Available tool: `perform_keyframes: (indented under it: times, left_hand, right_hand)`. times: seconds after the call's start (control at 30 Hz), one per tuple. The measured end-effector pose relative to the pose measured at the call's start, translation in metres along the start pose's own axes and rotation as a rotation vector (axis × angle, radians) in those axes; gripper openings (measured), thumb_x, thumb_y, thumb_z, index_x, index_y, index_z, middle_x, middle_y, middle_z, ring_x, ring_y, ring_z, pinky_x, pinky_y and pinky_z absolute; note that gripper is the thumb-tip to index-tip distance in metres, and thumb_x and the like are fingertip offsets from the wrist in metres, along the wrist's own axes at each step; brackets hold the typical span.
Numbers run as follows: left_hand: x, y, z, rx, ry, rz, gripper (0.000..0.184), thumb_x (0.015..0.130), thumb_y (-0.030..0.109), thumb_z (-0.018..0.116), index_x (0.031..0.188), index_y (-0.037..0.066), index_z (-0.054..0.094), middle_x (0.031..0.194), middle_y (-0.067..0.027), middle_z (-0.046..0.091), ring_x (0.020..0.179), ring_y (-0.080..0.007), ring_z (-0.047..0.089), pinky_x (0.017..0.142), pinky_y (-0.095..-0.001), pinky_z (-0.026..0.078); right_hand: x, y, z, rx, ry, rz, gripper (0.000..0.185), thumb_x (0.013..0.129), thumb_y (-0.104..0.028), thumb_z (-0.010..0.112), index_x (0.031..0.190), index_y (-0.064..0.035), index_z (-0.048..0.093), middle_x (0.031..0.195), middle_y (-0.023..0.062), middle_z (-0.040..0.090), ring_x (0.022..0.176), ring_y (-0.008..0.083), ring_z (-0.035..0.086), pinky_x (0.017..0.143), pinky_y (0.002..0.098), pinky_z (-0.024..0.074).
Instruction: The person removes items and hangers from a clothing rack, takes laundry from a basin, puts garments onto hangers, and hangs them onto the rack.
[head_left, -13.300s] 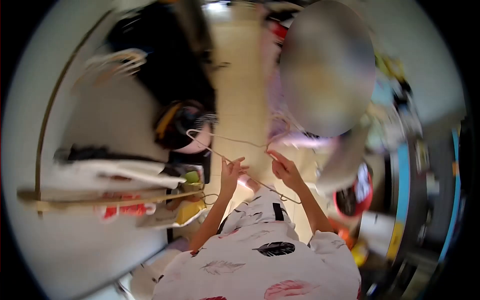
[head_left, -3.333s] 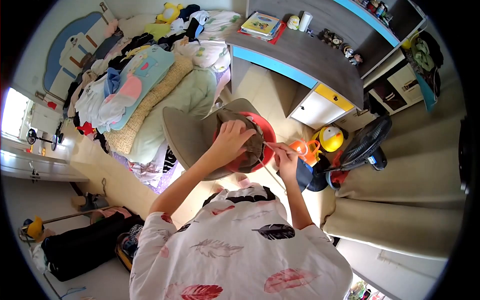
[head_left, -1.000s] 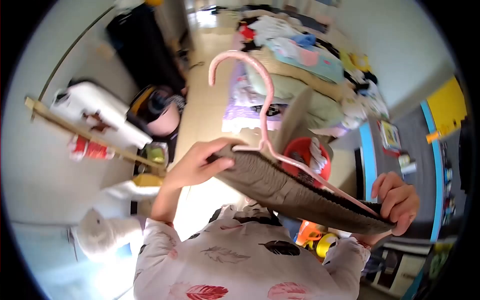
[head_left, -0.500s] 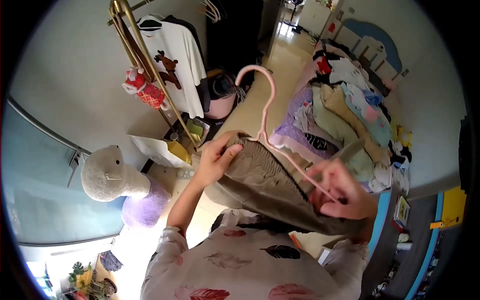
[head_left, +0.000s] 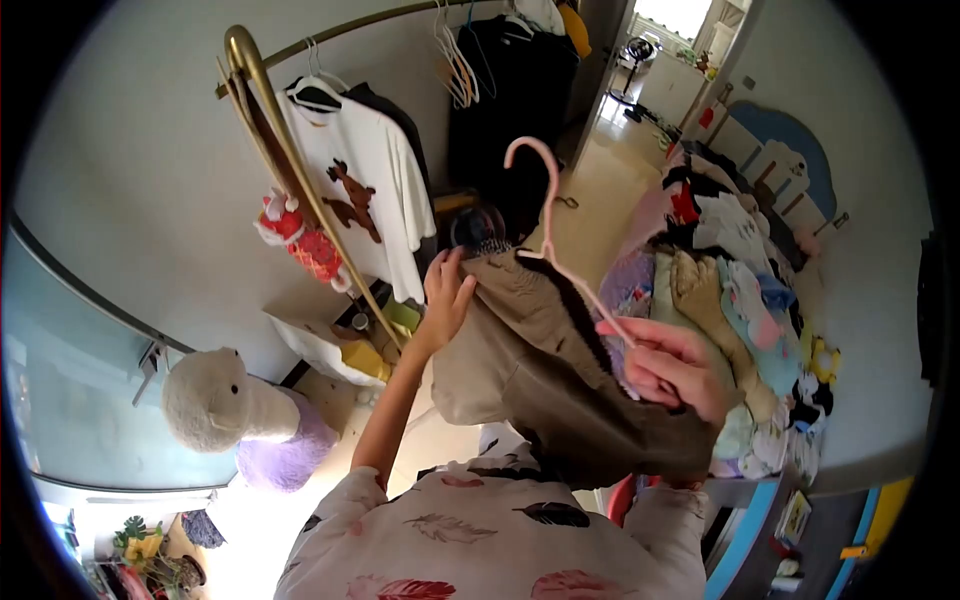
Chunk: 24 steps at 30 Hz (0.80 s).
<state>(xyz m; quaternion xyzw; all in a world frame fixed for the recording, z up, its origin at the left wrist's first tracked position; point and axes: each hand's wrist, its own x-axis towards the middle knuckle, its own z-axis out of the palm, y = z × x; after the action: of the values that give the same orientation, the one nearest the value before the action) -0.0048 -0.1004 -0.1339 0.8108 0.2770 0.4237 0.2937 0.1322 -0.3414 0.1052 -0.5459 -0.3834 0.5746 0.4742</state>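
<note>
A brown garment with a gathered elastic waistband [head_left: 510,350] hangs in front of my chest; whether it is trousers or a skirt I cannot tell. The pink hanger [head_left: 551,200] sits inside its waist opening, hook upward. My right hand [head_left: 675,368] is closed around the hanger's right arm, beside the waistband. At the waistband's left end, my left hand [head_left: 447,305] touches the cloth with fingers stretched and thumb apart. The hanger's left end is hidden inside the garment.
A gold clothes rack [head_left: 300,170] holds a white sweater [head_left: 365,180] and spare hangers [head_left: 455,70]. Clothes lie heaped on the bed [head_left: 720,270] at right. A plush toy [head_left: 215,400] stands left by a paper bag [head_left: 315,335]. Dark shelves [head_left: 810,530] are at lower right.
My left hand has loosened from its pinch on the waistband, and its fingers now point upward. The hanger and garment have shifted slightly right. The view has tilted up, showing more of the rack.
</note>
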Motion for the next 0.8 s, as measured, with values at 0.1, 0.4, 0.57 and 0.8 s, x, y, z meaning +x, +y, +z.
perform_keyframes:
  times: [0.1, 0.4, 0.57, 0.8]
  left_hand:
    - [0.001, -0.089, 0.069, 0.013, 0.067, -0.236, 0.061, 0.087, 0.032, 0.044, 0.129, -0.005, 0.021, 0.126, -0.0304, 0.026, 0.118, -0.0413, 0.026, 0.098, -0.0395, 0.022]
    - [0.053, -0.113, 0.090, -0.557, -0.296, -0.609, 0.044, 0.091, 0.028, 0.036, 0.123, -0.002, 0.037, 0.123, -0.0210, 0.041, 0.117, -0.0240, 0.037, 0.098, -0.0308, 0.027]
    - [0.078, -0.099, 0.065, -0.326, -0.577, -0.495, 0.037, 0.087, 0.022, 0.046, 0.117, 0.001, 0.045, 0.108, -0.0191, 0.053, 0.097, -0.0233, 0.053, 0.082, -0.0306, 0.041]
    - [0.124, -0.124, 0.067, -0.345, -0.565, -0.512, 0.033, 0.085, 0.016, 0.048, 0.112, -0.001, 0.044, 0.102, -0.0148, 0.054, 0.092, -0.0217, 0.053, 0.081, -0.0301, 0.040]
  right_hand:
    - [0.057, -0.007, -0.028, 0.044, -0.089, -0.042, 0.035, 0.089, -0.010, 0.040, 0.121, 0.0038, 0.039, 0.062, -0.0017, 0.035, 0.046, 0.0029, 0.029, 0.040, 0.0170, 0.0217]
    - [0.217, -0.043, -0.060, 0.058, -0.129, -0.114, 0.034, 0.087, -0.012, 0.041, 0.118, 0.0016, 0.044, 0.056, -0.0017, 0.039, 0.042, 0.0021, 0.029, 0.039, 0.0170, 0.0193]
    - [0.305, -0.077, -0.074, 0.125, -0.210, -0.287, 0.031, 0.086, -0.008, 0.043, 0.115, 0.0042, 0.044, 0.057, 0.0000, 0.044, 0.041, 0.0017, 0.032, 0.038, 0.0158, 0.0222]
    - [0.408, -0.119, -0.031, 0.066, -0.286, -0.395, 0.033, 0.083, -0.009, 0.046, 0.112, 0.0060, 0.045, 0.056, -0.0012, 0.043, 0.043, 0.0023, 0.034, 0.039, 0.0165, 0.0248]
